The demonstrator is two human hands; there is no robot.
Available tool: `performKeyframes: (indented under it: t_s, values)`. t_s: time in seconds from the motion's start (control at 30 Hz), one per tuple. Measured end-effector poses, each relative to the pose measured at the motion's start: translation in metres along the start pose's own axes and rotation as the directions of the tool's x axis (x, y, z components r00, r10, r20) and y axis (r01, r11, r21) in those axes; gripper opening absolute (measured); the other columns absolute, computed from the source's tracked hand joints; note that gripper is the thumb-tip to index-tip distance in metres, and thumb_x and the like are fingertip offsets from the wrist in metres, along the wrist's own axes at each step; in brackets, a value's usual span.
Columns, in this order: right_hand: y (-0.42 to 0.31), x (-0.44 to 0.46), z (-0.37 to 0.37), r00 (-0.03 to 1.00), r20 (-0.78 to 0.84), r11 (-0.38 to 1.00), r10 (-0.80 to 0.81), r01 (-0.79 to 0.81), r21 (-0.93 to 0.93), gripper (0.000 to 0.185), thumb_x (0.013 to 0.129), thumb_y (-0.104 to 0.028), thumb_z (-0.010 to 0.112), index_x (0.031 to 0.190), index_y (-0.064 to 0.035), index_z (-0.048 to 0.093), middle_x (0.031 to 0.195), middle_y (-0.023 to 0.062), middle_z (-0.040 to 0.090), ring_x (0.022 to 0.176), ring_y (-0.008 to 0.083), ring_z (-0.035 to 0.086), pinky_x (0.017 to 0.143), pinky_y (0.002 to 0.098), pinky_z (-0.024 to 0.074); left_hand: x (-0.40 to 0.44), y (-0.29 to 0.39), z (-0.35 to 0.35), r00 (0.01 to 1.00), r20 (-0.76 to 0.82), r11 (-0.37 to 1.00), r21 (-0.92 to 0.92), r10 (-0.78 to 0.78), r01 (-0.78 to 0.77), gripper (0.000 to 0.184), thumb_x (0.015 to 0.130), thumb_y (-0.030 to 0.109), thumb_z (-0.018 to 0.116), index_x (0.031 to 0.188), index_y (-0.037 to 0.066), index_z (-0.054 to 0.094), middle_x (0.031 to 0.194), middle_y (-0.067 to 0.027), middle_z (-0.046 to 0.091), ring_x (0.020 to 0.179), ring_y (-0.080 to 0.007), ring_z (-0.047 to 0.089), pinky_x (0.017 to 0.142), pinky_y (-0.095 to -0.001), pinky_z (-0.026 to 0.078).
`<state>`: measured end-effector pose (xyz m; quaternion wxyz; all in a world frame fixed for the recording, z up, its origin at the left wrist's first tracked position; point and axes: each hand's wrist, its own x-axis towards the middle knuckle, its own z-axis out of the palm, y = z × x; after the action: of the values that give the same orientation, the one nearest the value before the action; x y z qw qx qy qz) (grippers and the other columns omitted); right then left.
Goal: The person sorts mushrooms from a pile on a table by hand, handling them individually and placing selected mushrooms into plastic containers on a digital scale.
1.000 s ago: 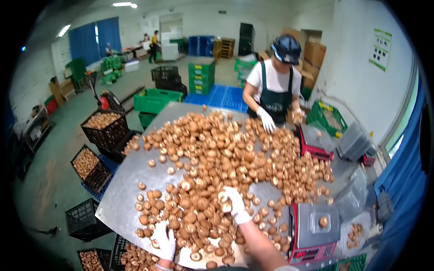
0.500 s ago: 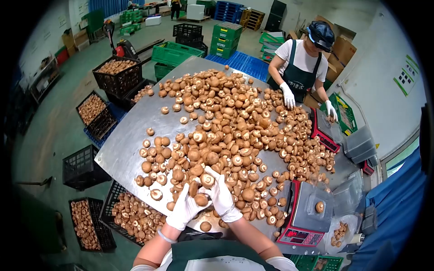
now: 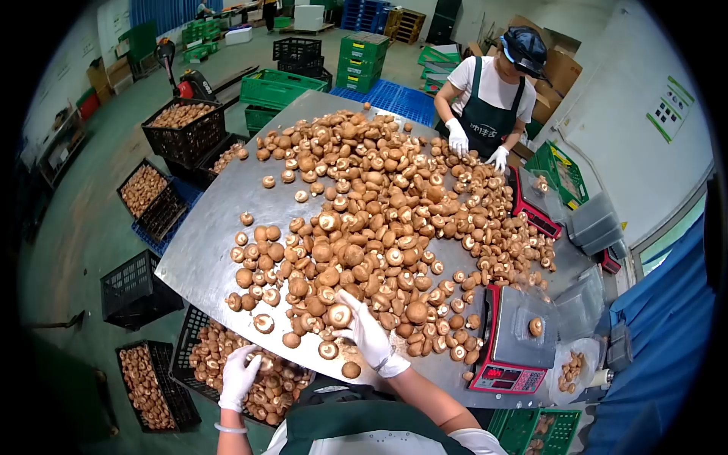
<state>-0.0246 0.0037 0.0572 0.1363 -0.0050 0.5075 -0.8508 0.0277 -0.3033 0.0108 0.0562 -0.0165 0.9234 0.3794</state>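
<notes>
Brown mushrooms point(image 3: 379, 189) lie in a wide heap on a metal table point(image 3: 205, 235). My right hand point(image 3: 368, 334), in a white glove, has its fingers round a mushroom point(image 3: 340, 315) at the heap's near edge. My left hand point(image 3: 239, 378), also gloved, is over a black crate point(image 3: 186, 341) of mushrooms below the table's edge; its fingers are curled at a mushroom there, and whether it grips it is unclear. A red scale point(image 3: 506, 379) at the right bears a clear tray point(image 3: 523, 322) with one mushroom.
Across the table a co-worker point(image 3: 493, 98) in a dark apron has both gloved hands at the heap, near a second red scale point(image 3: 535, 216). Black crates point(image 3: 136, 288) stand on the floor at the left. Clear containers point(image 3: 580, 303) and a blue curtain point(image 3: 660, 341) are at the right.
My hands came together over the near mushrooms, then parted; my left hand has moved down-left to the crate. The co-worker's right-side hand has moved from the far scale back toward the heap.
</notes>
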Motion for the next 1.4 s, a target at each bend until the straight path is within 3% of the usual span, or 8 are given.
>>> performKeyframes:
  t_s: [0.1, 0.27, 0.37, 0.57, 1.03, 1.17, 1.3, 1.4]
  values:
    - [0.021, -0.005, 0.000, 0.995, 0.019, 0.977, 0.100, -0.095, -0.190, 0.052, 0.101, -0.033, 0.031, 0.147, -0.0076, 0.027, 0.150, 0.0069, 0.028, 0.129, 0.0186, 0.040, 0.090, 0.0323, 0.0491, 0.000, 0.043, 0.007, 0.991, 0.039, 0.815, -0.565, -0.128, 0.128, 0.045, 0.082, 0.015, 0.068, 0.124, 0.005, 0.056, 0.109, -0.0120, 0.062, 0.102, -0.0206, 0.058, 0.087, -0.0322, 0.047]
    - [0.068, 0.009, 0.006, 0.956, 0.283, 0.775, 0.077, 0.121, -0.620, 0.064, 0.098, -0.031, 0.047, 0.148, -0.0017, 0.020, 0.149, 0.0128, 0.029, 0.134, 0.0190, 0.034, 0.108, 0.0309, 0.0316, 0.014, 0.098, 0.048, 0.972, 0.008, 0.914, -0.342, 0.235, -0.218, 0.052, 0.086, 0.018, 0.063, 0.131, -0.002, 0.045, 0.118, -0.0151, 0.059, 0.102, -0.0229, 0.059, 0.087, -0.0307, 0.046]
    - [0.062, 0.007, 0.011, 0.962, 0.252, 0.892, 0.108, 0.018, -0.451, 0.067, 0.096, -0.028, 0.051, 0.148, -0.0003, 0.018, 0.148, 0.0205, 0.032, 0.137, 0.0254, 0.031, 0.111, 0.0325, 0.0258, 0.024, 0.108, 0.056, 0.952, -0.104, 0.874, -0.378, 0.289, -0.307, 0.056, 0.081, 0.009, 0.065, 0.133, 0.000, 0.046, 0.127, -0.0172, 0.056, 0.118, -0.0256, 0.054, 0.098, -0.0324, 0.043]
    - [0.022, -0.005, -0.019, 0.955, 0.253, 0.809, 0.154, 0.025, -0.587, 0.037, 0.098, -0.027, 0.050, 0.131, -0.0082, 0.053, 0.123, 0.0067, 0.060, 0.110, 0.0148, 0.056, 0.096, 0.0277, 0.0421, 0.038, 0.090, 0.051, 0.971, 0.231, 0.455, -0.860, -0.060, 0.232, 0.032, 0.097, 0.019, 0.049, 0.123, 0.001, 0.054, 0.109, -0.0122, 0.063, 0.093, -0.0205, 0.063, 0.081, -0.0329, 0.052]
    - [0.047, -0.049, -0.075, 0.958, 0.025, 0.784, 0.285, -0.218, -0.581, 0.041, 0.098, -0.021, 0.050, 0.137, -0.0072, 0.046, 0.120, 0.0039, 0.057, 0.093, 0.0099, 0.057, 0.084, 0.0225, 0.0462, 0.037, 0.096, 0.045, 0.921, 0.385, 0.007, -0.922, -0.064, 0.386, 0.051, 0.100, 0.042, 0.035, 0.111, -0.004, 0.052, 0.102, -0.0199, 0.064, 0.080, -0.0259, 0.061, 0.071, -0.0354, 0.052]
    - [-0.022, -0.070, -0.072, 0.995, 0.057, 0.621, -0.086, 0.098, -0.778, 0.027, 0.096, -0.019, 0.051, 0.116, -0.0063, 0.064, 0.123, 0.0082, 0.061, 0.114, 0.0182, 0.056, 0.097, 0.0297, 0.0444, 0.036, 0.083, 0.059, 0.929, 0.370, -0.043, -0.928, -0.016, 0.369, 0.055, 0.100, 0.046, 0.034, 0.120, -0.003, 0.051, 0.104, -0.0159, 0.064, 0.081, -0.0218, 0.062, 0.070, -0.0318, 0.050]
    - [-0.081, -0.100, -0.113, 0.870, -0.445, 0.940, -0.213, 0.058, -0.337, 0.023, 0.095, -0.014, 0.053, 0.109, 0.0002, 0.063, 0.105, 0.0072, 0.064, 0.097, 0.0132, 0.060, 0.085, 0.0269, 0.0476, 0.024, 0.083, 0.058, 0.932, 0.363, -0.024, -0.932, -0.012, 0.363, 0.040, 0.095, 0.031, 0.052, 0.124, 0.003, 0.051, 0.113, -0.0078, 0.060, 0.097, -0.0180, 0.060, 0.076, -0.0306, 0.050]
    - [-0.067, -0.105, -0.153, 0.740, -0.558, 0.797, -0.376, -0.049, -0.602, 0.022, 0.091, -0.016, 0.058, 0.106, -0.0017, 0.065, 0.100, 0.0052, 0.067, 0.091, 0.0136, 0.061, 0.084, 0.0272, 0.0479, 0.019, 0.114, 0.048, 0.926, 0.369, 0.131, -0.925, 0.076, 0.358, 0.041, 0.092, 0.016, 0.051, 0.130, 0.000, 0.047, 0.126, -0.0112, 0.052, 0.108, -0.0202, 0.057, 0.088, -0.0306, 0.051]
